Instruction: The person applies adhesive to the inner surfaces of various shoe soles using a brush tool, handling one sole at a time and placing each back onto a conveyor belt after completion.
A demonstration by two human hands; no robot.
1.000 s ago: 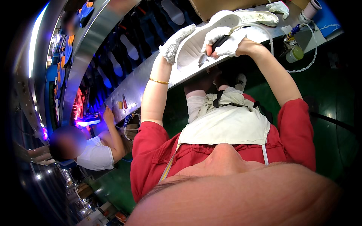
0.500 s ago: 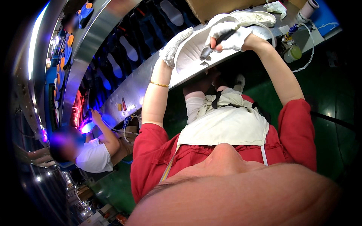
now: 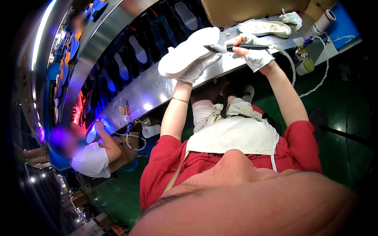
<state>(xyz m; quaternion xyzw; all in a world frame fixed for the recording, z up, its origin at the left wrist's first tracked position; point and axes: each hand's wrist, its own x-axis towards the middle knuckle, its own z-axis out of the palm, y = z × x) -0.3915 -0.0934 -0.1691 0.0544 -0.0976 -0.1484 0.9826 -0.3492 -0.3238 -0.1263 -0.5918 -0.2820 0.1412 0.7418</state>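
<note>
My left hand point(image 3: 199, 70), in a white glove, grips a white shoe sole point(image 3: 185, 55) from its near side, above the metal bench point(image 3: 153, 84). The sole's smooth face is turned up; part of the gloved fingers is hidden beneath it. My right hand point(image 3: 254, 51), gloved with some fingertips bare, closes around the black handle of a flat brush point(image 3: 216, 48). A pale hose point(image 3: 289, 59) runs from the handle's end. The brush tip overlaps the sole's right edge; I cannot tell whether they touch.
Another white sole point(image 3: 264, 28) lies on the bench near a spare glove point(image 3: 291, 19) and a cardboard box point(image 3: 252, 11). A green-lidded jar point(image 3: 306, 67) hangs at the right edge. Beyond the bench, a rack carries insoles point(image 3: 138, 49). A co-worker point(image 3: 92, 159) sits at the left.
The sole has been turned over from its ribbed, hollow side to its smooth side and shifted left. My right hand has turned the brush to point left and moved slightly right.
</note>
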